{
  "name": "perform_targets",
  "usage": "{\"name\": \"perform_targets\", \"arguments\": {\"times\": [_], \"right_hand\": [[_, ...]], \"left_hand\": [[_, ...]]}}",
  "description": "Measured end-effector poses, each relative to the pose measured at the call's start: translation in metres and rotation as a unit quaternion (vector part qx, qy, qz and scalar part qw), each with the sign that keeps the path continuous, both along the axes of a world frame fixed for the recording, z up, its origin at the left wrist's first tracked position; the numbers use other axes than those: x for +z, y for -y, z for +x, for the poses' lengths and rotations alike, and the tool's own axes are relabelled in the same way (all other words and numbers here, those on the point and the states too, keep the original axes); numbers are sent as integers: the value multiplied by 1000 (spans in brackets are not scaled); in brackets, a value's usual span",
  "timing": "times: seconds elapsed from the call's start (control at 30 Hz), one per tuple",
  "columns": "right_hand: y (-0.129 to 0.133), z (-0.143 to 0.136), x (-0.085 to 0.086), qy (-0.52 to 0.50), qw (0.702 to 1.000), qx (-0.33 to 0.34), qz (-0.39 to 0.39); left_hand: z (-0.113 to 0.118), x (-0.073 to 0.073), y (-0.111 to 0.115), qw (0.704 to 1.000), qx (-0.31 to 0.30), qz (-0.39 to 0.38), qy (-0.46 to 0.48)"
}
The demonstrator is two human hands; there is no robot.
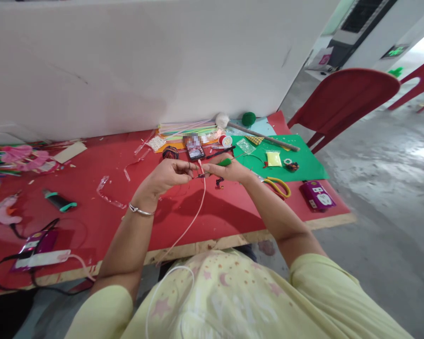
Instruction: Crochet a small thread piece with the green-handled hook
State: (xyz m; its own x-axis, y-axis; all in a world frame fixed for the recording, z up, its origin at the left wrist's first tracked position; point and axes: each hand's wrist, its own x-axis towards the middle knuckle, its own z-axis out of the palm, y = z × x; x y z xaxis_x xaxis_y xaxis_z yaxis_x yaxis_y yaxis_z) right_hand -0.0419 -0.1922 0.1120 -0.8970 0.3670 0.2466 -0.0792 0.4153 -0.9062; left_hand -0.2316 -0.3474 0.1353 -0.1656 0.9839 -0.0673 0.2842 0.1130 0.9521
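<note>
My left hand [167, 178] is closed in a pinch at the middle of the table, a bracelet on its wrist. My right hand [229, 168] faces it with the fingertips almost meeting. Between them is a small dark strand-like piece [199, 176], mostly covered by the fingers, so its kind is unclear. A thin tool with a green handle [225, 162] is tucked in my right hand, its slim metal shaft pointing up and right. Just beyond the hands lies a phone [194, 148] with a pink cable [194, 219] plugged in. Small dark bits [219, 183] dangle or lie below my right hand.
Yellow-handled scissors [281, 186], a packet of yellow beads [274, 159] and a thread spool [226, 141] are on the right. A teal-and-black cutter [60, 201], a glue gun [3, 210] and a power strip [44, 258] are left. A red chair [346, 99] stands right.
</note>
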Motion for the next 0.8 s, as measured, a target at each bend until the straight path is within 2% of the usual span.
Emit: {"name": "perform_targets", "arguments": {"times": [0.17,0.33,0.4,0.47,0.53,0.63,0.7,0.8], "right_hand": [[-1,-1,-6,-7,1000,-10,7],[3,2,0,-6,999,1,34],[6,3,2,-5,996,9,83],[11,5,1,-7,984,7,176],[20,4,-4,1,957,-35,287],[39,-1,-18,41,902,-149,403],[51,-7,-29,60,871,-215,437],[60,-15,-41,46,852,-272,444]], "left_hand": [[-2,-4,-2,1000,1,4,-2],[-3,-8,-4,1000,10,5,-9],[-3,-9,-4,1000,28,10,-8],[-3,-11,-6,998,65,17,5],[-1,-14,-8,993,113,28,38],[10,-19,-13,971,187,63,136],[23,-24,-18,943,239,91,214],[41,-29,-22,894,310,138,293]]}}
